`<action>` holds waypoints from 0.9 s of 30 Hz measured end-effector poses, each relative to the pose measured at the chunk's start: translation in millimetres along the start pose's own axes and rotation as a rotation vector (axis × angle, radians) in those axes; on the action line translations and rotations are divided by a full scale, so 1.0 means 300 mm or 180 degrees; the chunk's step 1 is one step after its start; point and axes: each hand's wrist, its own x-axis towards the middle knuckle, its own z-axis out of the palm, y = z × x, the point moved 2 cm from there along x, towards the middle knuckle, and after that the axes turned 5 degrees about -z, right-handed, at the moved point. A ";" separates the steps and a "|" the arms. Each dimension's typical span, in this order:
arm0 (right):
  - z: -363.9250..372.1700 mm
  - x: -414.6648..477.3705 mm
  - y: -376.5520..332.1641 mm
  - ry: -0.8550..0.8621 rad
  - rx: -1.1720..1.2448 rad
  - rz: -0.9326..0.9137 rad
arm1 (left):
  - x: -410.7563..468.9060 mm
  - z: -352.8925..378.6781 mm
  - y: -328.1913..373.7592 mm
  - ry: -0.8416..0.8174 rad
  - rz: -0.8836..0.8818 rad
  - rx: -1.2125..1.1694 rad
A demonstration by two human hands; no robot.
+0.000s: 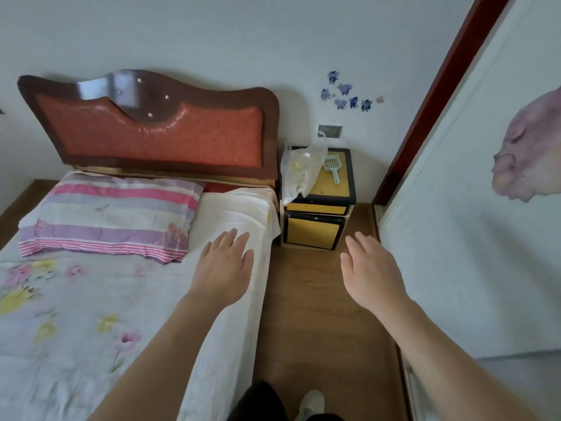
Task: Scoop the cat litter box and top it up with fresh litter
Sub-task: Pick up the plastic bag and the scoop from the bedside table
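Observation:
A pale green litter scoop point(332, 166) lies on top of a yellow and black bedside cabinet point(318, 229) against the far wall. Beside the scoop, on the cabinet's left side, slumps a clear plastic bag point(299, 173) with light-coloured contents. My left hand point(224, 265) is stretched forward over the bed's right edge, fingers straight, holding nothing. My right hand point(368, 268) reaches forward above the wooden floor, fingers straight and empty. Both hands are well short of the cabinet. No litter box is in view.
A bed point(91, 314) with a floral sheet, a striped pillow point(109, 217) and a red padded headboard point(151, 129) fills the left. A narrow strip of wooden floor point(318, 329) runs between the bed and a white door or panel point(473, 238) on the right.

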 end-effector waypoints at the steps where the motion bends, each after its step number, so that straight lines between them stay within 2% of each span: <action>1: -0.009 0.052 0.011 -0.0015 -0.0011 -0.0008 | 0.048 -0.009 0.010 -0.0016 -0.0012 0.0004; 8: -0.017 0.446 0.081 -0.0087 -0.0070 0.0003 | 0.456 -0.014 0.034 -0.0109 -0.0027 -0.0010; 14: 0.010 0.803 0.152 -0.0175 -0.0077 0.0258 | 0.878 0.001 0.072 -0.0225 0.0253 -0.0034; 21: -0.021 1.077 0.241 -0.0110 0.0012 0.0511 | 1.261 -0.003 0.183 -0.0323 0.0573 0.0063; 27: -0.007 1.314 0.367 -0.0027 0.0256 0.0515 | 1.508 0.053 0.291 -0.0543 0.0475 0.0138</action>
